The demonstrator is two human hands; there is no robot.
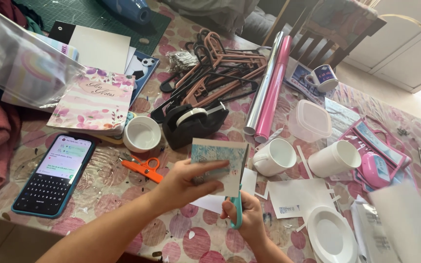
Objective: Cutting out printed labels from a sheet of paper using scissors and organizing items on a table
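Head view shows both bare hands meeting low over a table covered in a pink-dotted plastic cloth (pixel 123 180). The left hand (pixel 183 184) pinches a small rectangular card with a pale blue printed face (pixel 219 163), thumb across its front, holding it upright just above the table. The right hand (pixel 247 219), directly below that card, is clenched around the teal handles of a pair of scissors (pixel 237 212); the blades run up behind the card's lower edge (how far they are parted cannot be told, since the card hides them).

Just left of the left hand lies a small pair of orange-handled scissors (pixel 144 168), and farther left a dark smartphone with a lit screen in a teal case (pixel 54 175). Beyond the card sits a black tape dispenser (pixel 193 124), with a small round white cup (pixel 142 134) to its left and a floral pink notebook (pixel 96 102) past that. To the right of the hands stand a white mug (pixel 275 157) and a white cylindrical cup (pixel 334 158), with white paper scraps (pixel 293 195) and a round white lid (pixel 331 236) nearer the right hand. Silver and pink foil rolls (pixel 269 87) lie beyond the mug.
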